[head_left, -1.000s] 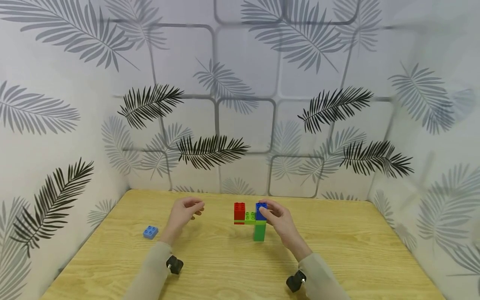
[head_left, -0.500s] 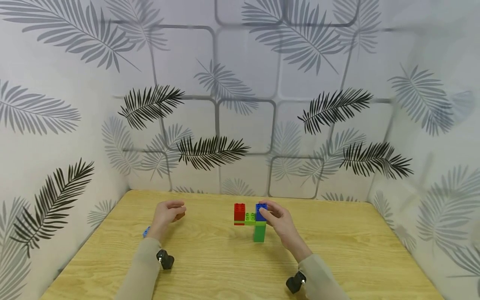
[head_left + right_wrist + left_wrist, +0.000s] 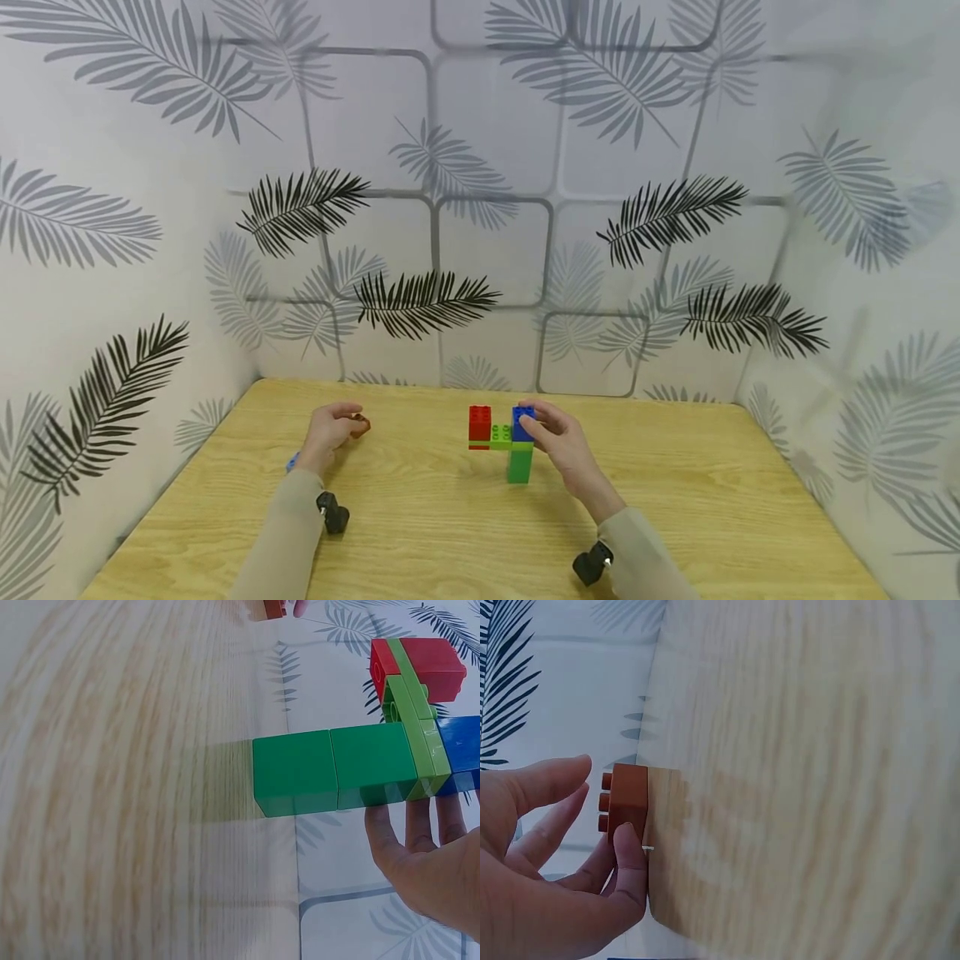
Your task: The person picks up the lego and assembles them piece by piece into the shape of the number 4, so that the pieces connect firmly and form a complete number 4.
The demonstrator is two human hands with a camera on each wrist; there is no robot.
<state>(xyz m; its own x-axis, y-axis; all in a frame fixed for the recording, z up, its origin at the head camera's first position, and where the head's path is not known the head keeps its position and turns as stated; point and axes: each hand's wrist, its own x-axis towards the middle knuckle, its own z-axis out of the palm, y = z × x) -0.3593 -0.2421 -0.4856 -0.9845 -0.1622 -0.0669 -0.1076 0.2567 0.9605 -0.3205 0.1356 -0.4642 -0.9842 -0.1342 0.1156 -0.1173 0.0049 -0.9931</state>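
Your right hand [image 3: 562, 446] pinches the blue brick [image 3: 459, 744] on the joined stack [image 3: 500, 437]. Light-blue brick [image 3: 292, 462] and orange brick [image 3: 630, 793] remain loose; your left hand [image 3: 326, 432] touches the latter, pinch unclear.

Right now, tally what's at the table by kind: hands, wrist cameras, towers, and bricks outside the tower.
Hands: 2, left hand and right hand
Wrist cameras: 2
Tower: 1
Bricks outside it: 2, brown brick and blue brick
Total: 7
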